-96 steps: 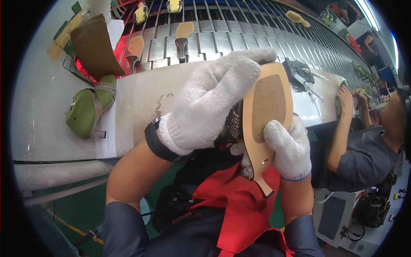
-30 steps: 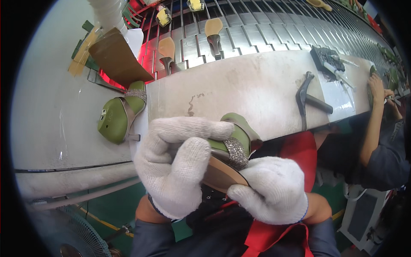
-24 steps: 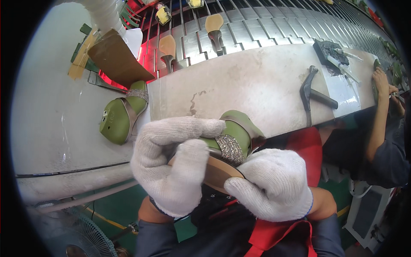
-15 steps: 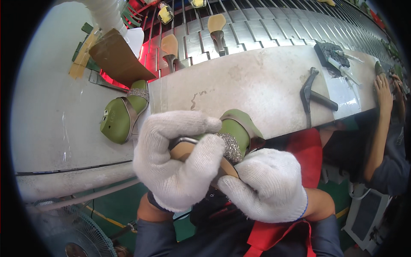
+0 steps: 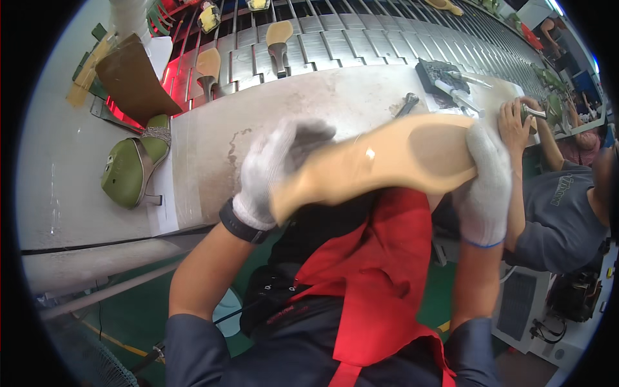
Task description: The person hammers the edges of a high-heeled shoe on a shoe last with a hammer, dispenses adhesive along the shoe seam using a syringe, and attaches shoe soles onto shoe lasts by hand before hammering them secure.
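Note:
A sandal (image 5: 387, 151) is held up in front of me, its smooth tan underside facing up with a darker oval patch at the wide end. My right hand (image 5: 485, 184), in a white knit glove, is closed around that wide end. My left hand (image 5: 261, 171), also gloved, is beside the narrow end with fingers stretched out. Motion smears it somewhat, and the sandal's narrow end covers part of the palm. The upper side of the sandal is hidden from view. At left, another strapped sandal with a heel, on a green last (image 5: 126, 169), lies on the white worktop (image 5: 213, 135).
Beyond the worktop runs a slatted metal conveyor (image 5: 329, 42) carrying tan soles (image 5: 279, 32). A hammer (image 5: 408, 103) lies partly behind the sandal, near a black tray (image 5: 435, 80) with white brushes. A co-worker (image 5: 561, 200) works at right. A brown board (image 5: 138, 80) stands at left.
The sandal has swung up and to the right, turning its tan underside toward me. My left hand has come off its former grip and straightened its fingers. The whole view has shifted right.

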The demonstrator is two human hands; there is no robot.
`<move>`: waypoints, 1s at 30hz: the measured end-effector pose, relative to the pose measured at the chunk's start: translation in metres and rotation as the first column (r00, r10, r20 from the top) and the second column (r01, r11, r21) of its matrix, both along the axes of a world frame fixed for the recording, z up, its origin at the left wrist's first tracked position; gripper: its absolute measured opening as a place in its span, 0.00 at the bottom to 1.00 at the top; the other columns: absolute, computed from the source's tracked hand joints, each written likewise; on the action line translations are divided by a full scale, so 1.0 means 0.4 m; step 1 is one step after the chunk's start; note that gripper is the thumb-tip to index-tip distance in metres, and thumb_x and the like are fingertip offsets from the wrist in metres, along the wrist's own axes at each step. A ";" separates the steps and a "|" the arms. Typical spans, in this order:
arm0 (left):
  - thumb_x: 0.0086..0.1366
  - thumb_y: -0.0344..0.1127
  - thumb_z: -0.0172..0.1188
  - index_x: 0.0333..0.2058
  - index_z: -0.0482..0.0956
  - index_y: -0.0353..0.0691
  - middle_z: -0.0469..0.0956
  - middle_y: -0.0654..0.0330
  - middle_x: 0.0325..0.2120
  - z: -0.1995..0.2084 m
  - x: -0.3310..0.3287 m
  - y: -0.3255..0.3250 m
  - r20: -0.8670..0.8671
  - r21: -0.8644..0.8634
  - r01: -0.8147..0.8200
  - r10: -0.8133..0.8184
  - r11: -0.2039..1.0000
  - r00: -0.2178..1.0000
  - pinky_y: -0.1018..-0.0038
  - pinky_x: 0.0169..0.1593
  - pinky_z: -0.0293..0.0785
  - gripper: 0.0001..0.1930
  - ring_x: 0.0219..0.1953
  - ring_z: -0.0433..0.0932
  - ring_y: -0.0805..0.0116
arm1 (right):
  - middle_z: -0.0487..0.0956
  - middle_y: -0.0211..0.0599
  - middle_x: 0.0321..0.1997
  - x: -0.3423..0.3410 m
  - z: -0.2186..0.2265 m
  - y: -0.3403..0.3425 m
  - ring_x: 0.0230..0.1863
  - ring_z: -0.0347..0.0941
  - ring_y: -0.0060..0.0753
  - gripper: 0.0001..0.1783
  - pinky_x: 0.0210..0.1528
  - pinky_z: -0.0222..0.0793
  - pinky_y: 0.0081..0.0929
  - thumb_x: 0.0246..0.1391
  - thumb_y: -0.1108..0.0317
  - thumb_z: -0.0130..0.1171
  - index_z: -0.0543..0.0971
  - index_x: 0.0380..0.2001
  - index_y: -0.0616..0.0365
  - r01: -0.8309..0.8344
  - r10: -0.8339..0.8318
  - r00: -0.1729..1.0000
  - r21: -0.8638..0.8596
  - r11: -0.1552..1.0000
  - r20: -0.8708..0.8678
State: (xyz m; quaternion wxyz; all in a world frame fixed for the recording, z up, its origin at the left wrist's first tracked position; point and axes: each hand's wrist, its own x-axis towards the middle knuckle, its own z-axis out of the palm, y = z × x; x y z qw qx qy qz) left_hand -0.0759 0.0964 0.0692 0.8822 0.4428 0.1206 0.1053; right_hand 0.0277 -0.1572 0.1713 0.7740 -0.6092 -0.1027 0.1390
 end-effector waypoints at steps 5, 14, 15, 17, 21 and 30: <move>0.81 0.33 0.55 0.56 0.83 0.31 0.87 0.52 0.49 -0.157 0.004 0.034 0.275 0.706 -0.475 0.414 0.526 0.868 0.67 0.55 0.83 0.14 0.50 0.86 0.64 | 0.86 0.54 0.54 -0.144 -0.182 0.024 0.48 0.90 0.43 0.23 0.42 0.93 0.43 0.80 0.62 0.50 0.76 0.63 0.73 0.009 0.049 0.972 0.244 0.970 -0.228; 0.72 0.27 0.69 0.42 0.88 0.31 0.89 0.57 0.39 0.047 0.067 0.074 0.212 0.748 -0.182 0.029 0.638 0.977 0.74 0.48 0.81 0.05 0.42 0.85 0.73 | 0.80 0.30 0.32 -0.094 -0.094 0.129 0.29 0.75 0.22 0.30 0.35 0.78 0.30 0.56 0.69 0.81 0.84 0.61 0.57 -0.029 0.361 0.766 -0.533 0.846 0.532; 0.72 0.27 0.70 0.41 0.88 0.31 0.88 0.56 0.38 0.047 0.073 0.070 0.274 0.824 -0.221 -0.026 0.521 0.961 0.74 0.48 0.81 0.05 0.43 0.86 0.72 | 0.83 0.33 0.35 -0.081 -0.054 0.148 0.32 0.77 0.21 0.33 0.37 0.76 0.25 0.50 0.72 0.82 0.84 0.61 0.57 -0.026 0.421 0.715 -0.580 0.815 0.558; 0.72 0.28 0.70 0.42 0.88 0.31 0.87 0.58 0.37 0.041 0.077 0.069 0.294 0.799 -0.223 -0.039 0.558 0.955 0.75 0.47 0.80 0.06 0.41 0.85 0.74 | 0.84 0.35 0.34 -0.037 -0.032 0.174 0.30 0.79 0.30 0.27 0.37 0.78 0.29 0.49 0.72 0.82 0.88 0.55 0.55 -0.055 0.524 0.490 -0.575 0.816 0.697; 0.74 0.25 0.63 0.44 0.88 0.29 0.88 0.57 0.42 0.054 0.057 0.088 0.136 0.725 -0.076 -0.034 0.684 0.990 0.72 0.54 0.80 0.07 0.46 0.84 0.71 | 0.87 0.38 0.34 -0.068 0.011 0.149 0.31 0.83 0.40 0.25 0.35 0.79 0.35 0.45 0.70 0.85 0.90 0.49 0.56 -0.038 0.574 0.381 -0.608 0.793 0.725; 0.89 0.54 0.35 0.43 0.86 0.26 0.86 0.46 0.44 0.017 0.088 0.109 0.224 0.583 -0.003 -0.157 0.812 0.962 0.65 0.58 0.79 0.37 0.47 0.85 0.59 | 0.87 0.41 0.35 -0.053 -0.072 0.185 0.31 0.84 0.41 0.25 0.33 0.78 0.35 0.48 0.72 0.83 0.89 0.51 0.64 0.127 0.554 0.178 -0.578 0.806 0.813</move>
